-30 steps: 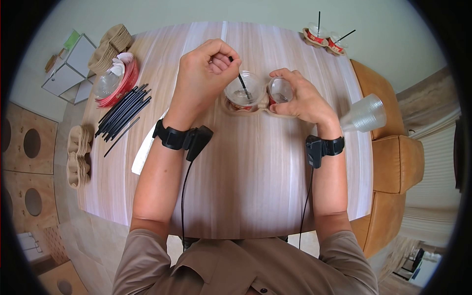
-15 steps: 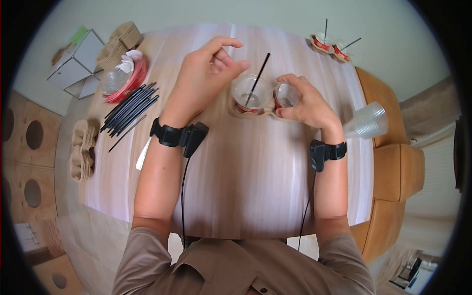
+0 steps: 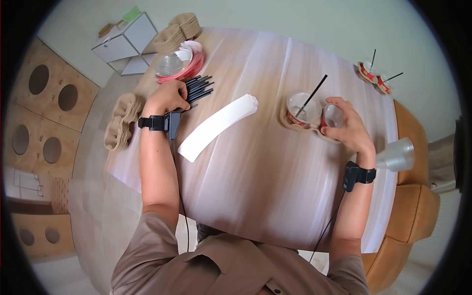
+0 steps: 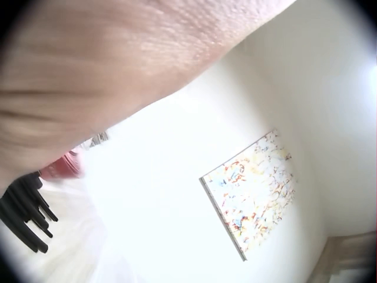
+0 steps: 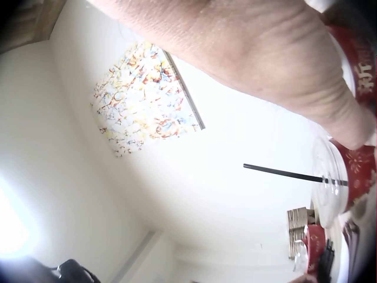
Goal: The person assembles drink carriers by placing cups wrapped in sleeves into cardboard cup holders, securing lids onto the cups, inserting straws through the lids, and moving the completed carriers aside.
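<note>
a: what is seen nearest, on the table's [image 3: 265, 196] near side?

b: bare wood is shown there, crossed only by the two forearms. a stack of white paper strips [image 3: 216, 127] is laid slantwise between the arms, within easy reach of either.

a: and the right hand [image 3: 350, 129]?

b: its fingers are curled round the second lidded cup [image 3: 333, 116], which is seated in the right well of a cardboard cup carrier [image 3: 290, 125]. the cup seems to be gripped so that it and the carrier are kept steady; that is a judgement only.

a: what sits beside it?

b: the first lidded cup [image 3: 301, 108] is seated in the left well, just beside the held one, and a black straw [image 3: 310, 96] is stuck through its lid at a tilt. no straw is seen in the held cup's lid.

a: where has the left hand [image 3: 167, 98] been put?

b: it is laid over the near ends of the pile of black straws [image 3: 199, 87], well apart from the cups. the fingers are curled down onto them, though whether one is actually pinched cannot be told.

a: and farther off?

b: red cups with clear lids [image 3: 177, 64] are stacked beyond the straws, spare carriers [image 3: 120, 123] are piled at the table's left edge, and a finished pair of cups with straws [image 3: 374, 73] is set aside at the far right.
</note>
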Tool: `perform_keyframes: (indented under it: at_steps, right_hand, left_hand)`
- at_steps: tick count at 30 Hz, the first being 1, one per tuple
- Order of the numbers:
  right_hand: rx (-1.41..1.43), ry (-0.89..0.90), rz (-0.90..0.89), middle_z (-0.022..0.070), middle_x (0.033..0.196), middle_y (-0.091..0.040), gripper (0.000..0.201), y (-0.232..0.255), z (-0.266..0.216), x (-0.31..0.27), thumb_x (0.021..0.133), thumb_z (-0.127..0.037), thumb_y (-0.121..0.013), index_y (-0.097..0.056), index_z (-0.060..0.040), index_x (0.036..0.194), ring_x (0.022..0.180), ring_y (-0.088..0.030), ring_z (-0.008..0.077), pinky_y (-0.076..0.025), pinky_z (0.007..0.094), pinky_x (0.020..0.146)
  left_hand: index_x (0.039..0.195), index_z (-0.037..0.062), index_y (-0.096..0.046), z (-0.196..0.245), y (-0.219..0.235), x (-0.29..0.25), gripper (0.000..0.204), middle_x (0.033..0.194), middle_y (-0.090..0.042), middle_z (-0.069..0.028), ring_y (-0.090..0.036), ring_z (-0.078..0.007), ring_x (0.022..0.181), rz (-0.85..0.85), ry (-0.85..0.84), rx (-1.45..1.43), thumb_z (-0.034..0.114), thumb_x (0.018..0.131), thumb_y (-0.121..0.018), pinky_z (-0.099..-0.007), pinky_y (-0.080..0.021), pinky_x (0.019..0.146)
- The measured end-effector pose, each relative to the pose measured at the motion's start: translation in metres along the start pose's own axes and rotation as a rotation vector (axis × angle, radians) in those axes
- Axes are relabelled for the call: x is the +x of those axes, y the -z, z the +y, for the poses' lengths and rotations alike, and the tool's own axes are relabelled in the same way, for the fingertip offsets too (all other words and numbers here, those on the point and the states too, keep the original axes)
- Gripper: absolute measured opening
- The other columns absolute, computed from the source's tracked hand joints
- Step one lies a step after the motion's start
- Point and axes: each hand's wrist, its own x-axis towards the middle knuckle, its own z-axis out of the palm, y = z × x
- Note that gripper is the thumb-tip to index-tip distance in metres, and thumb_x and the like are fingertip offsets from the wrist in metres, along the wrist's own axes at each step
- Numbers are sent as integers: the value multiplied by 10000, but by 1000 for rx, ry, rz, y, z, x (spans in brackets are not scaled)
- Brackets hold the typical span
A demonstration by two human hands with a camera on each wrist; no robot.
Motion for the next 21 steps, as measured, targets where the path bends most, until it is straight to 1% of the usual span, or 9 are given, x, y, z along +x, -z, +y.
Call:
perform_keyframes:
  at_steps: [1, 5, 8, 12, 14, 16, 17, 20, 21]
  right_hand:
    - [7, 1, 0, 82, 1209, -605, 747, 0, 0, 0, 761, -170, -941, -665, -145, 1454, 1065, -592, 235, -530, 377, 915]
    - [-4, 0, -3, 84, 1219, -614, 754, -1, 4, 1, 759, -172, -945, -666, -144, 1459, 1065, -597, 241, -532, 381, 915]
    - [1, 25, 7, 90, 1233, -625, 756, -2, 7, 2, 761, -177, -945, -667, -147, 1463, 1087, -606, 249, -533, 380, 922]
    - [-22, 39, 17, 119, 1264, -643, 771, -1, 3, 1, 756, -209, -951, -666, -136, 1468, 1140, -623, 288, -532, 401, 975]
    - [-38, 13, 19, 137, 1279, -651, 777, -3, 3, 2, 752, -227, -953, -665, -130, 1467, 1162, -635, 310, -534, 415, 999]
    - [-75, 126, 61, 178, 1304, -665, 791, -4, 13, 2, 747, -263, -951, -663, -116, 1469, 1209, -653, 366, -538, 444, 1048]
    - [-96, 86, 59, 216, 1308, -669, 800, -3, 7, 0, 746, -283, -946, -662, -115, 1476, 1248, -657, 407, -551, 464, 1065]
    - [-70, 67, 44, 223, 1291, -668, 827, -3, 0, 0, 735, -287, -948, -662, -107, 1489, 1242, -658, 408, -561, 464, 1055]
    - [-74, 52, 59, 223, 1291, -668, 827, -3, -1, -1, 735, -287, -948, -662, -107, 1489, 1242, -658, 408, -561, 464, 1055]
  left_hand:
    - [862, 56, -760, -2, 0, 0, 336, 823, -779, -117, -746, -269, 795, -28, 5, 15, 141, 633, -991, -402, -578, 726]
    - [854, 53, -827, 2, -9, -1, 304, 808, -800, -132, -769, -282, 780, -98, 1, 21, 139, 600, -969, -405, -601, 727]
    - [852, 40, -839, 6, -10, -2, 245, 765, -787, -114, -750, -241, 742, -111, 20, 19, 129, 645, -935, -374, -593, 714]
    - [846, 40, -849, 9, -15, 1, 241, 777, -799, -128, -764, -259, 739, -102, -4, 76, 147, 640, -913, -387, -602, 707]
    - [861, 40, -855, 9, -21, 2, 270, 805, -812, -143, -783, -271, 758, -36, -84, 106, 177, 634, -906, -398, -610, 712]
    - [867, 49, -851, 6, -22, 7, 261, 839, -821, -144, -792, -286, 787, -45, -139, 105, 207, 665, -898, -403, -607, 723]
    - [867, 40, -833, 7, -20, 7, 254, 837, -811, -133, -779, -272, 784, -7, -134, 103, 201, 680, -894, -401, -597, 727]
    - [828, 5, -768, 26, -6, -4, 221, 741, -744, -131, -722, -237, 714, 170, -117, -31, 154, 710, -880, -395, -567, 703]
    - [846, 8, -743, 31, -1, -3, 174, 736, -713, -104, -693, -189, 731, 186, -123, -81, 104, 758, -857, -364, -551, 708]
